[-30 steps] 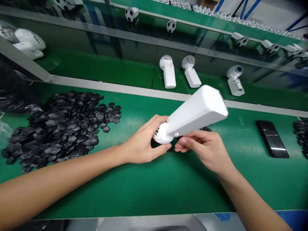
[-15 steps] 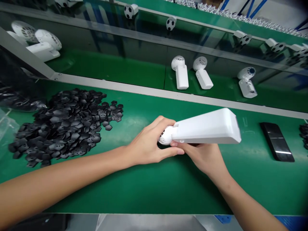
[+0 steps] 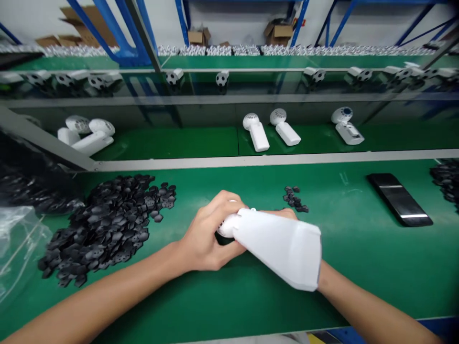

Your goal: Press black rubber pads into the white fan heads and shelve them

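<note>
My left hand (image 3: pixel 211 229) is closed around the round slotted head of a white plastic ball-headed device (image 3: pixel 283 248), its thumb beneath and fingers over the top. The device's wide body points right and toward me, above the green worktop. My right hand (image 3: pixel 287 214) is mostly hidden behind this body; only part of it shows past the upper edge. It appears to grip the device from behind, though its fingertips are out of sight. Left of my hands lies a large pile of black pentagon-like plastic pieces (image 3: pixel 111 229), and a small cluster of black pieces (image 3: pixel 295 198) sits beyond the device.
A black phone-like slab (image 3: pixel 399 198) lies on the right, near more black pieces (image 3: pixel 448 179). Similar white devices (image 3: pixel 258 136) stand behind a metal rail (image 3: pixel 201 162). Football-patterned units (image 3: pixel 222 78) line the shelf above. A black plastic bag (image 3: pixel 32 177) and clear bag (image 3: pixel 21 243) occupy the left.
The view has tilted up, showing more of the shelves. The device's body has swung downward toward me and turned, now covering most of my right hand. The small black cluster has come into sight.
</note>
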A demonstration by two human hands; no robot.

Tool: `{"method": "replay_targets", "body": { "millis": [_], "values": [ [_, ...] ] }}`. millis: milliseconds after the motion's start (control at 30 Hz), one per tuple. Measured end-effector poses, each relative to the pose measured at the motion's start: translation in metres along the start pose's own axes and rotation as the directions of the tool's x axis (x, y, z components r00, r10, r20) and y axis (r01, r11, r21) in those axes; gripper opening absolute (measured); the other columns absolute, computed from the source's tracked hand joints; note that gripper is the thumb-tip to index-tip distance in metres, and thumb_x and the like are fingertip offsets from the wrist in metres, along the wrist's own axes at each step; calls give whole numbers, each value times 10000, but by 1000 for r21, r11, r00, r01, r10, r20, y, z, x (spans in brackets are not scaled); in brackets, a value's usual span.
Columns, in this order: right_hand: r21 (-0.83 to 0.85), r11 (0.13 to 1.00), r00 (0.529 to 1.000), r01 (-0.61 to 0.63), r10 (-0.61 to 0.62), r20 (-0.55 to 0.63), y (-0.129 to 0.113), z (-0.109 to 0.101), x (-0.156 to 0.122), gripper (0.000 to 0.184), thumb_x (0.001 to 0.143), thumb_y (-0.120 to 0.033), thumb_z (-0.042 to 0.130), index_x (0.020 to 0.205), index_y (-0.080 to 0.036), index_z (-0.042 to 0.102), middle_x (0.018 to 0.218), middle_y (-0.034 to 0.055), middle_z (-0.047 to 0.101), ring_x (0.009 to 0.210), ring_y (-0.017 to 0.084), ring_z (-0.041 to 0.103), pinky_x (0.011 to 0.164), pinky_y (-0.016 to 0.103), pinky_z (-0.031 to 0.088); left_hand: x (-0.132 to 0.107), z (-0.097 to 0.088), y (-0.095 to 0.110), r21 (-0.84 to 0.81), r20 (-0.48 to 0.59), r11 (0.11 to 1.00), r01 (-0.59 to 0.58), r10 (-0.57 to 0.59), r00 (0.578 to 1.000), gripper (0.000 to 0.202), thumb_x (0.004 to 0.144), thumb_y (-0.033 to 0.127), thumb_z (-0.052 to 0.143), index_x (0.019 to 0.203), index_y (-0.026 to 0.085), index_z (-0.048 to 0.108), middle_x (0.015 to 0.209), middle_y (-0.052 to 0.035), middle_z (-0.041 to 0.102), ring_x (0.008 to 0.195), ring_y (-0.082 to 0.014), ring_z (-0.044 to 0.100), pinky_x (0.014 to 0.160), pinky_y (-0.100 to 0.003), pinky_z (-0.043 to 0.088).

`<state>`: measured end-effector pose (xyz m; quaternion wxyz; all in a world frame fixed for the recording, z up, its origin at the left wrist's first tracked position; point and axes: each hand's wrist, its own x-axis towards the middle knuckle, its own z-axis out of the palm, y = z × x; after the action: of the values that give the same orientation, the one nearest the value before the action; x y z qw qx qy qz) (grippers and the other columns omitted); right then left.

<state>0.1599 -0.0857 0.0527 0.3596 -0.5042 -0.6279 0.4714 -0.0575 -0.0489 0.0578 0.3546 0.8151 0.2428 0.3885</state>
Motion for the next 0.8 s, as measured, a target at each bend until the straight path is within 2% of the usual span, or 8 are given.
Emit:
{"method": "replay_targets", "body": {
  "millis": [100,233,333,467,567,667,733,800],
  "values": [
    [48,999,998,-1,3,-62,0,-3,7,325,869,-351,784,594,-236,656,599,-11,677,601,209,634,565,318,507,11,2,-2,-74,92,980,187,-180,979,464,885,325,809,1283,237,588,1172,-100,646,1063,-256,633,919,-393,539],
    [69,996,980,53,-39,-197,6,-27,24,293,992,-482,686,879,-230,782,790,16,794,741,217,750,722,310,567,56,0,-21,-227,212,808,543,-503,838,569,946,543,659,1384,226,484,1078,-80,669,796,-188,665,621,-275,528],
    [-96,992,942,87,-113,-315,14,-62,35,345,1042,-510,602,995,-235,804,894,35,817,798,225,759,747,316,545,110,-26,-46,8,-17,781,625,-625,781,609,951,670,518,1327,191,539,1028,-104,709,684,-199,675,527,-273,492],
    [-230,973,865,14,-127,-485,30,-106,44,365,1036,-519,578,1017,-233,804,986,56,823,829,247,736,766,346,525,173,-89,-74,256,-196,733,631,-600,776,556,791,653,722,954,124,668,814,-132,711,846,-321,738,706,-344,566],
    [-256,967,830,0,-143,-538,44,-124,51,314,1025,-465,587,1033,-231,797,1036,60,818,923,254,732,831,352,523,205,-116,-85,372,-225,727,577,-533,816,564,746,700,738,796,145,656,716,-99,702,1004,-382,750,842,-406,575],
    [-275,961,817,-2,-157,-554,57,-130,60,277,1022,-410,582,1020,-229,792,1051,58,813,968,245,722,869,347,516,239,-103,-87,413,-204,773,483,-438,876,625,870,728,611,837,107,678,748,-46,717,1107,-298,738,939,-348,528],
    [-293,956,811,-10,-164,-561,64,-132,65,270,1023,-386,573,1011,-225,789,1040,61,810,954,242,715,873,349,512,266,-71,-87,411,-190,790,455,-413,891,637,927,674,602,1010,49,693,880,-36,753,1176,-238,704,1011,-327,490],
    [-313,949,810,-23,-166,-563,70,-133,67,270,1020,-373,568,998,-217,786,1004,66,806,906,241,710,846,350,515,291,-27,-88,387,-187,776,498,-463,866,575,938,595,702,1188,78,681,1122,-104,765,1171,-248,696,1039,-417,522]
  ]
}}
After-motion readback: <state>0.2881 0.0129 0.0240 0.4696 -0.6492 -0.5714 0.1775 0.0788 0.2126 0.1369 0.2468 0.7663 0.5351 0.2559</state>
